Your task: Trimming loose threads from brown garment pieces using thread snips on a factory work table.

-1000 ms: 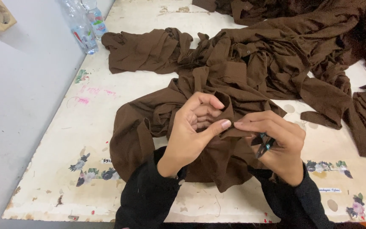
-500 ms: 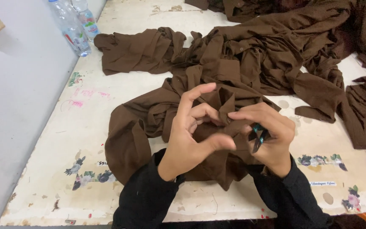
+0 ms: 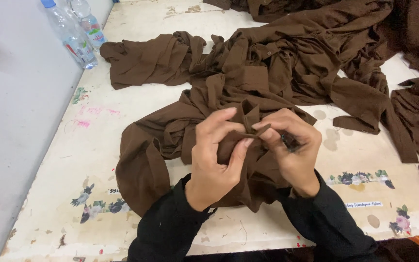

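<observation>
Both hands pinch one brown cloth strip. The left hand [image 3: 217, 162] and right hand [image 3: 292, 150] are closed on the strip [image 3: 255, 132], which sits between them, above the garment [image 3: 170, 131]. The right also holds a small dark tool.

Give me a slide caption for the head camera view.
Left hand and right hand pinch a fold of brown cloth over a worn white table.

Head view, steeply down, close over table [image 3: 122, 121]
</observation>
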